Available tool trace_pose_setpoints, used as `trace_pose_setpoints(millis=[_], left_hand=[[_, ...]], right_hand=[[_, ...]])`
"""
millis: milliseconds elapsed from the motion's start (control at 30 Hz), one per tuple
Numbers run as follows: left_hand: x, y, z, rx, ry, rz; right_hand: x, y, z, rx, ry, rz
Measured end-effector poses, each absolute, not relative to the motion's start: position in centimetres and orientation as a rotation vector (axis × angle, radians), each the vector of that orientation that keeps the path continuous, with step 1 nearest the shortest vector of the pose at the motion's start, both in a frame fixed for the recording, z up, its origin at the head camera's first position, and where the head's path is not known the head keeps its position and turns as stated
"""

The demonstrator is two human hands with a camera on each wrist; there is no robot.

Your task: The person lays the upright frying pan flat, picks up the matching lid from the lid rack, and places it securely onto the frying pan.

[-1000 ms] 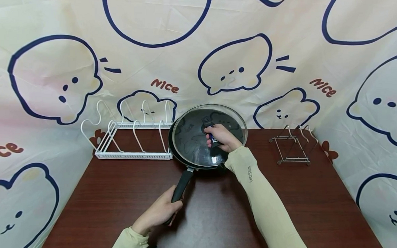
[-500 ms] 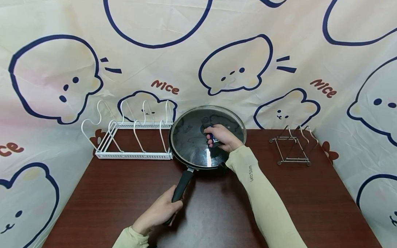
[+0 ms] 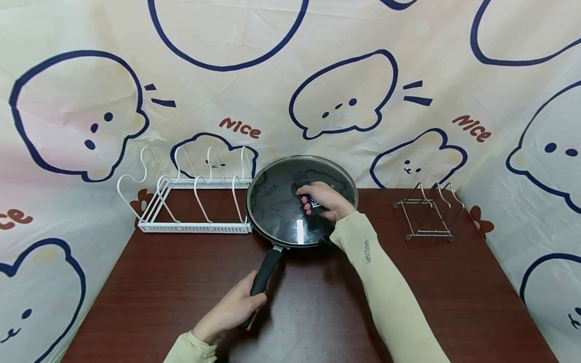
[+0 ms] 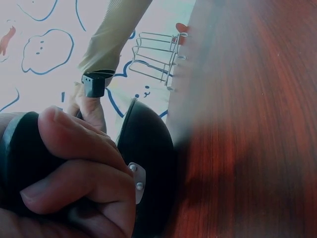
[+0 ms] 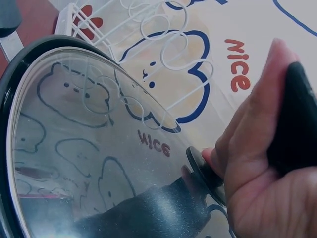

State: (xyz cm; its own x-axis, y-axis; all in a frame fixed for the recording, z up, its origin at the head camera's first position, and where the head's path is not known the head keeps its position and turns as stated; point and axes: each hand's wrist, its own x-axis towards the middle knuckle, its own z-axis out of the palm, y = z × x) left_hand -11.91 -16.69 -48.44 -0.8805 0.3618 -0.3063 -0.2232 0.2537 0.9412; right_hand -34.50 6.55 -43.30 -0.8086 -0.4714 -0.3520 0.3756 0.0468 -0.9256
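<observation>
A dark frying pan [image 4: 148,158] is at the back middle of the table, with a round glass lid [image 3: 277,214] on top of it. My left hand [image 3: 231,310] grips the pan's black handle [image 3: 269,267], which slants toward me; the left wrist view shows fingers curled round it. My right hand [image 3: 326,200] holds the lid's tall black knob [image 5: 297,124], fingers wrapped about it above the glass. In the right wrist view the lid's rim lies along the pan's rim, as far as that view shows. The far side of the pan is hidden beneath the lid.
Left of the pan, very close to it, stands a white dish rack [image 3: 196,228] with curved dividers. A smaller metal wire rack [image 3: 429,233] sits toward the right edge of the brown table [image 3: 178,271]. Cartoon-printed cloth [image 3: 343,30] hangs behind and along both sides.
The lid has shifted slightly left and down, so its rim now lines up with the pan. Both hands keep their grip, and the pan stays in place.
</observation>
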Motion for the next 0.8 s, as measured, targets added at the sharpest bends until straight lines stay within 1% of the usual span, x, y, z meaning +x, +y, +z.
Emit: trace_pose_setpoints(millis=[800], left_hand=[[-11.85,-16.66,-48.50,0.128,2.077,1.669]], right_hand=[[-34.54,6.61,-43.38,-0.080,1.736,-1.823]])
